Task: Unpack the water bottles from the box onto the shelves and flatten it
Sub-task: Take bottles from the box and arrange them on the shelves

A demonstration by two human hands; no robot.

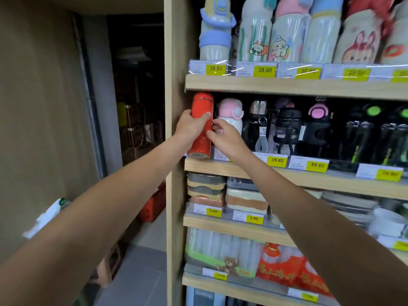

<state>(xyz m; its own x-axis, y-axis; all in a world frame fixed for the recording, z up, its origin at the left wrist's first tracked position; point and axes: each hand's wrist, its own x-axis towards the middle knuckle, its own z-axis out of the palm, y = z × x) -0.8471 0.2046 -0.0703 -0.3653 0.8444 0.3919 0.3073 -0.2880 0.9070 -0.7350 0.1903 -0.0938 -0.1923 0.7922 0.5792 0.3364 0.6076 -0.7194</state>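
Two bare arms reach forward: the left hand point(191, 127) wraps the red bottle point(202, 104), and the right hand point(224, 138) seems to pinch its side, though blur hides the fingertips. The tilted bottle's base is at the middle shelf point(242, 171) edge, beside a pink bottle point(229, 115). Placing looks underway; the box is out of view, so remaining bottles and flattening cannot be judged.

Wood shelves point(287, 87) w/ yellow price tags point(277, 160) on front edges. Top: cartoon bottles point(256, 34) in a row. 2nd: red bottle point(202, 129) at left end, tilted; pink bottle point(231, 115) just beside; black bottles point(287, 129) to the right. 3rd: stacked tubs point(206, 191).
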